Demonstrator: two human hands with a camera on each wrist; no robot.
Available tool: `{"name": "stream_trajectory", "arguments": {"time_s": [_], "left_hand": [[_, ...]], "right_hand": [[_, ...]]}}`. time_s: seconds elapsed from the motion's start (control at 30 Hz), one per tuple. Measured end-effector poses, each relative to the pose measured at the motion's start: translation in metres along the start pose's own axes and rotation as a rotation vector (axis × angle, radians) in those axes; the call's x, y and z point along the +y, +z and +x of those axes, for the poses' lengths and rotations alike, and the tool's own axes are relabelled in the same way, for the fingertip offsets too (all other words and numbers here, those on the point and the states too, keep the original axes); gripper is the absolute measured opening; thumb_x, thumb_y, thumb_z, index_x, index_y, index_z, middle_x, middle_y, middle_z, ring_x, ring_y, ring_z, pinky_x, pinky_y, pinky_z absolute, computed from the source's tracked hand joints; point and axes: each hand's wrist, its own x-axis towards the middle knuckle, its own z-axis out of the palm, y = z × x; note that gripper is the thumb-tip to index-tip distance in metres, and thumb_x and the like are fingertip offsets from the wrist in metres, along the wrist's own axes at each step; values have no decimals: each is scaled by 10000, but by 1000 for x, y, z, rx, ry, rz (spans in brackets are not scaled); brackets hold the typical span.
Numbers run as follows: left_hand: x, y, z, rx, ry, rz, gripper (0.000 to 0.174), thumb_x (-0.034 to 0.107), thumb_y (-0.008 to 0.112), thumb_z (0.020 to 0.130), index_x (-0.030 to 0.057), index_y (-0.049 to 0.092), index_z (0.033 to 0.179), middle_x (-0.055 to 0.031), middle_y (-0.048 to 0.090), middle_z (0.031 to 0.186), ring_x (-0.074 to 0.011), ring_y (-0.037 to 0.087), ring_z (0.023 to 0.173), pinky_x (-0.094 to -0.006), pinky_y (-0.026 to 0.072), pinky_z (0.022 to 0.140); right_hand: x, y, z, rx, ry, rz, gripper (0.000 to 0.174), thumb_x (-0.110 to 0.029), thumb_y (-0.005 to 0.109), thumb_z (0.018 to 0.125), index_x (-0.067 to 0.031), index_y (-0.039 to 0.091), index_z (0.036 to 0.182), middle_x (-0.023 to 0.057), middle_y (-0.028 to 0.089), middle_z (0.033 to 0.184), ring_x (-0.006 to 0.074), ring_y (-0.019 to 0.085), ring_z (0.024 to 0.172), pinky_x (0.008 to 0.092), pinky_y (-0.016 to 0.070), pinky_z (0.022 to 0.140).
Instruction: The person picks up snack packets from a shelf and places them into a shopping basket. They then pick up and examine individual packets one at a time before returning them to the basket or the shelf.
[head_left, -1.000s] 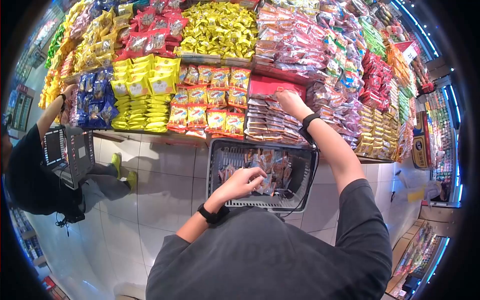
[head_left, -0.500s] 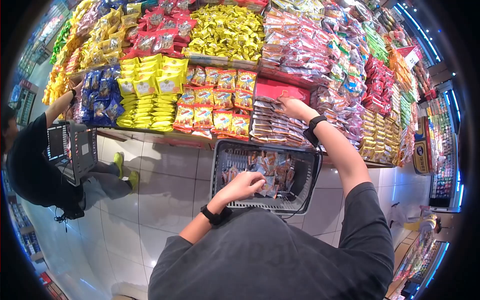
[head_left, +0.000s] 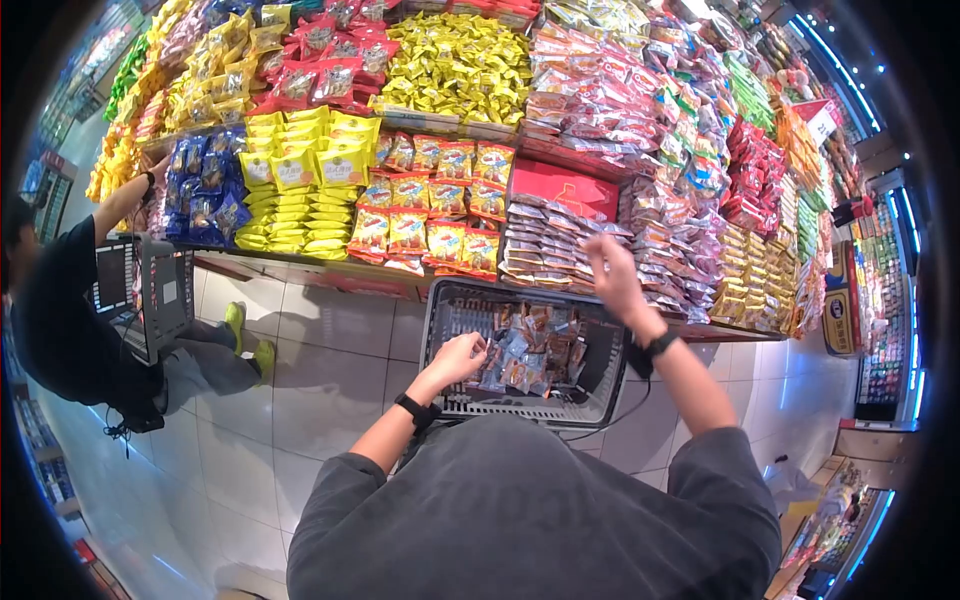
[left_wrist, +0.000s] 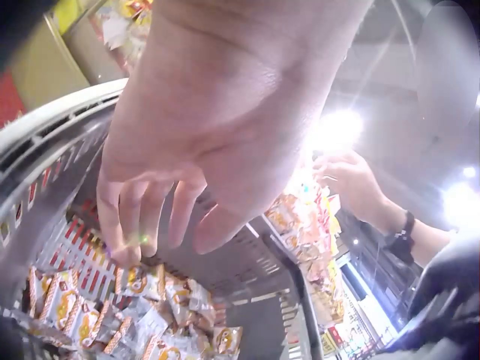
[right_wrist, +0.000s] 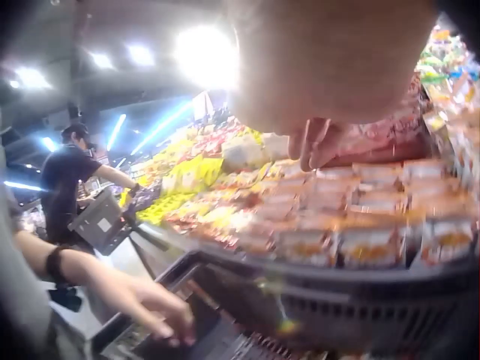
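Note:
My left hand (head_left: 460, 358) hovers over the left part of a grey shopping basket (head_left: 437, 330), its fingers bent loosely with nothing in them. Inside lie several small clear-and-orange snack packets (left_wrist: 142, 282), below the fingertips in the left wrist view. My right hand (head_left: 615, 275) is above the front of the rows of snack packets (head_left: 545, 240) on the display, near the basket's far right corner. Its fingers hang loosely curled in the right wrist view (right_wrist: 311, 142), and no packet shows in them. A red panel (head_left: 570, 190) shows behind those rows.
Yellow bags (head_left: 290, 170), orange-red bags (head_left: 408, 232) and blue packs (head_left: 205, 180) fill the display to the left. At far left another person (head_left: 75, 310) carries a grey basket (head_left: 165, 295) and reaches to the display. A tiled floor (head_left: 330, 340) lies below.
My right hand has come back from the rear of the packet rows toward the basket. My left hand has shifted left, uncovering more packets in the basket.

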Motion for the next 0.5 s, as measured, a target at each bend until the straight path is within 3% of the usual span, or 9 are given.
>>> {"name": "stream_trajectory", "arguments": {"time_s": [0.1, 0.13, 0.2, 0.27, 0.33, 0.37, 0.47, 0.5], "left_hand": [[-34, 30, 18, 54, 61, 51, 353, 186, 667, 876, -2, 655, 1174, -232, 726, 1053, -394, 700, 1019, -478, 552, 891], [-40, 42, 24, 105, 121, 73, 357, 151, 660, 843, -10, 638, 1160, -258, 712, 1085, -432, 682, 1055, -503, 543, 899], [-39, 56, 37, 10, 65, 75, 387, 134, 661, 815, -7, 634, 1174, -269, 706, 1096, -446, 674, 1063, -513, 538, 912], [-46, 77, 35, -98, 17, 72, 420, 116, 662, 787, -4, 630, 1188, -279, 701, 1107, -460, 665, 1070, -522, 533, 926], [-55, 94, 44, -212, -37, 140, 581, 121, 679, 762, 9, 579, 1324, -297, 689, 1148, -482, 654, 1091, -524, 533, 945], [-49, 94, 47, -336, -112, 157, 651, 199, 696, 811, 21, 524, 1413, -295, 675, 1213, -438, 630, 1193, -510, 510, 1005], [-96, 143, 61, -231, 43, 203, 703, 319, 704, 867, 33, 468, 1464, -266, 655, 1290, -383, 570, 1312, -493, 466, 1074], [-108, 154, 67, -258, 33, 212, 758, 443, 709, 884, 25, 439, 1456, -274, 634, 1319, -367, 505, 1384, -478, 433, 1105]], "right_hand": [[-20, 19, -78, -184, 179, 149, 108, 54, 542, 959, 7, 601, 1036, 183, 664, 914, 341, 691, 864, 381, 539, 769], [-27, 30, -102, -182, 178, 161, 147, 77, 541, 954, -9, 598, 1059, 123, 644, 858, 226, 648, 775, 330, 513, 712], [-26, 46, -149, -336, 249, 103, 186, 27, 575, 929, -12, 610, 1107, 177, 654, 941, 356, 683, 907, 393, 549, 821], [-15, 62, -196, -512, 162, -21, 278, -25, 591, 905, 7, 567, 1180, 221, 641, 1076, 430, 647, 1025, 487, 538, 888], [1, 81, -222, -658, 270, -82, 345, -38, 617, 871, 1, 548, 1207, 235, 637, 1105, 439, 631, 1065, 482, 520, 918], [10, 91, -231, -691, 314, -105, 467, -76, 644, 856, 40, 508, 1287, 253, 640, 1126, 448, 636, 1068, 491, 521, 933], [46, 126, -248, -769, 456, -205, 603, -122, 681, 822, 96, 471, 1344, 278, 639, 1158, 453, 637, 1079, 497, 519, 956], [52, 128, -250, -825, 493, -173, 739, -162, 709, 795, 136, 419, 1407, 329, 616, 1261, 486, 614, 1158, 504, 504, 1000]]}}
